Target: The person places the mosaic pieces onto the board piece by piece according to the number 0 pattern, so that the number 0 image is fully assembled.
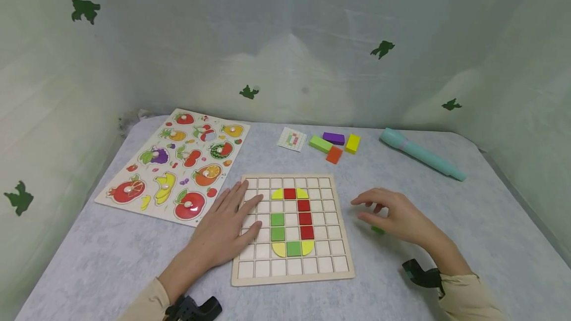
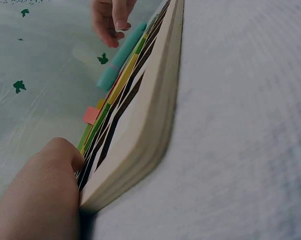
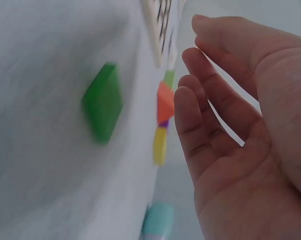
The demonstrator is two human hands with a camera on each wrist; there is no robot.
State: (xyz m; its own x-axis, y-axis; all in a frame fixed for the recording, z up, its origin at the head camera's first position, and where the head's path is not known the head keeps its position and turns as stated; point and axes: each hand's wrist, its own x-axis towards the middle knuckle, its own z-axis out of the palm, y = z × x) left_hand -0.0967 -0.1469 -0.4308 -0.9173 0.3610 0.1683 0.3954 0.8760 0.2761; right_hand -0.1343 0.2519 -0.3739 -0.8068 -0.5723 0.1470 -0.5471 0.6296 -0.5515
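Observation:
My left hand (image 1: 225,229) lies with straight, spread fingers over the left edge of a wooden grid board (image 1: 292,280). Set in the board is a ring of red tiles (image 1: 305,218), green tiles (image 1: 277,234) and rounded yellow tiles (image 1: 308,247); one bare cell shows at the ring's upper left. To the right of the board, my right hand (image 1: 394,214) hovers over the table with loosely bent fingers and nothing between them. Below it a green tile (image 3: 103,105) lies on the table, mostly covered by the hand in the head view.
A fruit puzzle board (image 1: 178,162) lies at the left, beside my left hand. Behind the grid board are a small pattern card (image 1: 292,139) and purple (image 1: 333,138), light green (image 1: 320,143), orange (image 1: 334,155) and yellow blocks (image 1: 352,143). A teal tube (image 1: 424,154) lies back right.

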